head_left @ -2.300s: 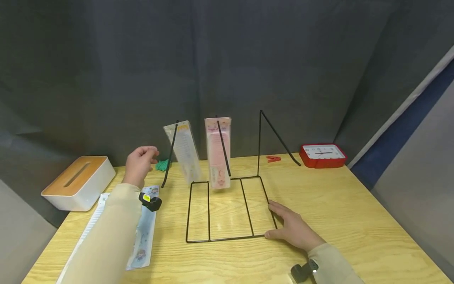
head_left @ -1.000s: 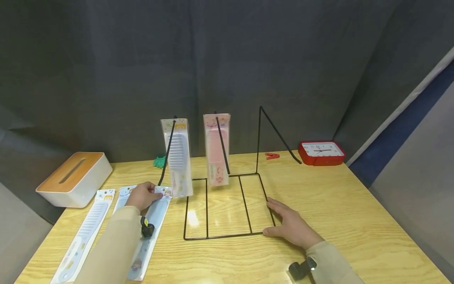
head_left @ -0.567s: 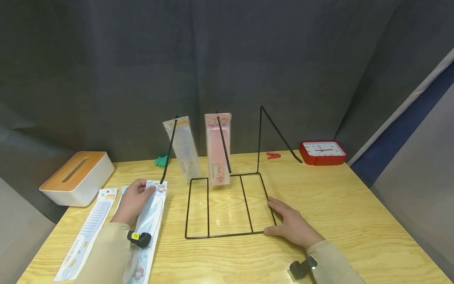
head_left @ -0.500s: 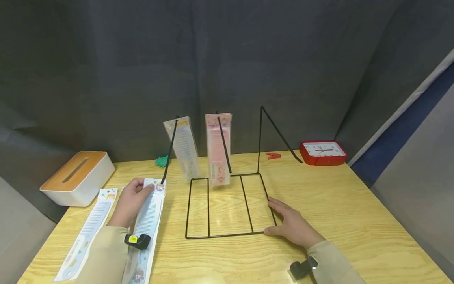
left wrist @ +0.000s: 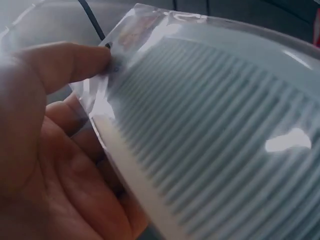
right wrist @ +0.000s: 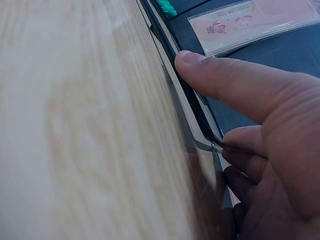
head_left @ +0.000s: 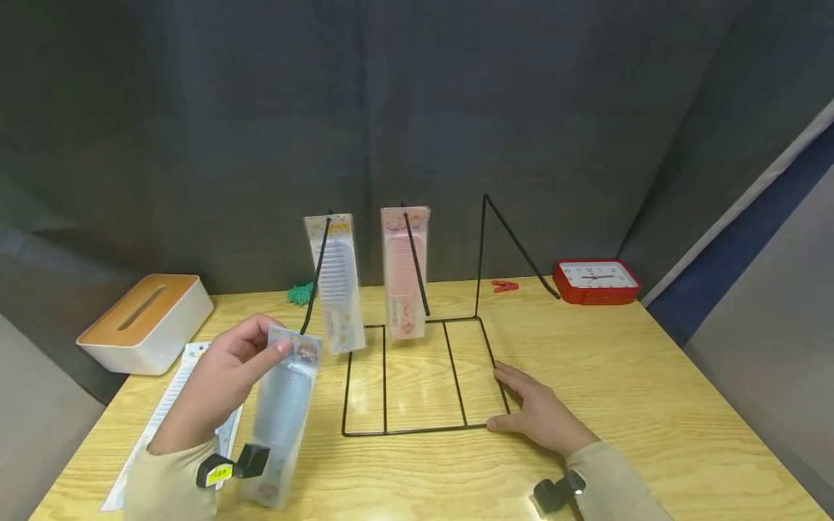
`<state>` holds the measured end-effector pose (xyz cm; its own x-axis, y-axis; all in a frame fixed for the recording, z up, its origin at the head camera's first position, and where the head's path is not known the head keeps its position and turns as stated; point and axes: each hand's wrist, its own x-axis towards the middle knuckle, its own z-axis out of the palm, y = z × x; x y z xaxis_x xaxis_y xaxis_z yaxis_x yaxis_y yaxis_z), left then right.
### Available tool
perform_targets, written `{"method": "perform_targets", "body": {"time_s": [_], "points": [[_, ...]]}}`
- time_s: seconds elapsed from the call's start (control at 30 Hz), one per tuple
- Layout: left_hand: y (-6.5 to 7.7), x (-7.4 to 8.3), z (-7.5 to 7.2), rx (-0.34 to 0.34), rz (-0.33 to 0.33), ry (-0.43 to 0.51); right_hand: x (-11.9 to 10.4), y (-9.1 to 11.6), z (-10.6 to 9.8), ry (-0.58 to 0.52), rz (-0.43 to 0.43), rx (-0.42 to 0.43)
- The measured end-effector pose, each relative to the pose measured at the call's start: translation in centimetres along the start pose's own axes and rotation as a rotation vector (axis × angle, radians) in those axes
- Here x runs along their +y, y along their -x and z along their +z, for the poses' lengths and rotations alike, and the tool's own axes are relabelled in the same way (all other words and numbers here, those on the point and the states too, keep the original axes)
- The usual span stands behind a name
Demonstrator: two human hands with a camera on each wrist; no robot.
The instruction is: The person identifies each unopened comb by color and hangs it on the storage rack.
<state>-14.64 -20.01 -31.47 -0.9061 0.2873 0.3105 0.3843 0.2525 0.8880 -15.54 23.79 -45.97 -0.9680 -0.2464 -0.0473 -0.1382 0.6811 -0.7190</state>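
Note:
My left hand (head_left: pixel 218 376) pinches the top corner of a blue comb (head_left: pixel 284 405) in a clear packet, raised beside the left hook of a black wire rack (head_left: pixel 430 432). In the left wrist view, the thumb lies on the front of the packet of the comb (left wrist: pixel 210 125). A second packaged blue comb (head_left: pixel 335 278) hangs on the left hook, a pink comb (head_left: pixel 402 275) on the middle one. Nothing hangs on the right hook (head_left: pixel 521 248). My right hand (head_left: pixel 544 416) rests at the rack base's near right corner, thumb and fingertips touching the wires.
More packaged combs (head_left: pixel 159 409) lie on the wooden table (head_left: pixel 625 434) at left, partly behind the left hand and sleeve. A tissue box (head_left: pixel 146 325) stands at the back left. Behind the rack lie a green bundle (head_left: pixel 300 293) and a red clip (head_left: pixel 504 286). A red clock (head_left: pixel 596 282) stands back right.
My left hand moved down from near the left hook to the table, gripped a blue comb's packet and raised it. The comb on the left hook has been swinging. My right hand stayed in place.

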Motion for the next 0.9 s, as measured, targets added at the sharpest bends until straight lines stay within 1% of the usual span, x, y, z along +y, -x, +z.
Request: {"method": "perform_targets", "body": {"time_s": [0.07, 0.17, 0.27, 0.33, 0.37, 0.4, 0.43, 0.53, 0.6, 0.7, 0.8, 0.9], "points": [[0.5, 1.0, 0.3, -0.012, 0.065, 0.014, 0.0, 0.0, 0.0, -0.001, -0.002, -0.001], [1.2, 2.3, 0.9, 0.007, 0.151, 0.078, 0.0, 0.0, 0.1, -0.006, -0.012, -0.002], [1.4, 2.9, 1.8, 0.036, 0.261, 0.173, 0.1, 0.0, 0.1, -0.011, -0.015, -0.001], [1.4, 3.2, 2.3, 0.058, 0.319, 0.216, 0.2, 0.0, 0.1, -0.01, -0.013, -0.002], [1.3, 3.4, 2.6, 0.073, 0.338, 0.231, 0.2, 0.0, 0.0, -0.007, -0.011, -0.002], [1.2, 3.5, 2.9, 0.091, 0.345, 0.238, 0.3, 0.0, 0.0, -0.005, -0.01, -0.002], [1.2, 3.7, 3.1, 0.115, 0.338, 0.236, 0.4, 0.0, -0.1, 0.001, -0.009, -0.003], [1.0, 4.2, 3.7, 0.199, 0.281, 0.201, 0.4, 0.0, -0.1, 0.002, -0.01, -0.004], [0.8, 4.5, 4.0, 0.234, 0.247, 0.18, 0.4, 0.0, -0.1, 0.002, -0.007, -0.004], [0.7, 4.5, 4.2, 0.251, 0.239, 0.184, 0.3, -0.1, -0.1, -0.001, -0.003, -0.007], [0.7, 4.4, 4.2, 0.245, 0.247, 0.196, 0.2, -0.1, -0.1, -0.001, -0.001, -0.005], [0.7, 4.2, 4.1, 0.245, 0.237, 0.189, 0.1, -0.1, 0.0, -0.007, -0.004, -0.009]]}}
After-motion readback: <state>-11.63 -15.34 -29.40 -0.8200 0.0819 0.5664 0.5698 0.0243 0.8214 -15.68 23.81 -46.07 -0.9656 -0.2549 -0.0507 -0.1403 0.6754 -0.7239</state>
